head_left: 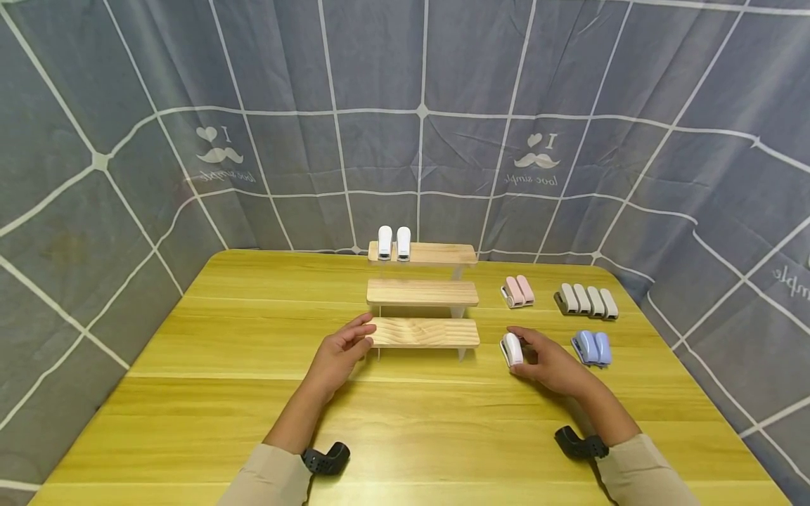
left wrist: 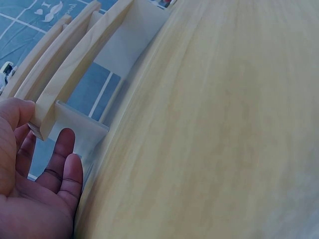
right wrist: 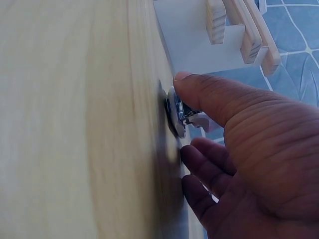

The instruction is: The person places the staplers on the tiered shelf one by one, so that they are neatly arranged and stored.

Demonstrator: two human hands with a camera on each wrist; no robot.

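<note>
A three-step wooden display stand [head_left: 422, 292] with clear side panels stands mid-table. My left hand [head_left: 342, 355] holds the left end of its lowest step [left wrist: 46, 112] between thumb and forefinger, the other fingers loosely bent beside the side panel. Two white mini staplers [head_left: 394, 243] stand side by side on the left part of the top step. To the right of the stand, my right hand [head_left: 549, 360] pinches another white mini stapler [head_left: 511, 350], low at the table. In the right wrist view my thumb partly covers this stapler [right wrist: 178, 115].
Behind my right hand lie two pink mini staplers [head_left: 519, 291]. Farther right sit a row of several grey-white ones [head_left: 588, 301] and two blue ones [head_left: 592, 348]. A grey grid-patterned curtain [head_left: 468, 154] hangs behind the wooden table [head_left: 405, 436].
</note>
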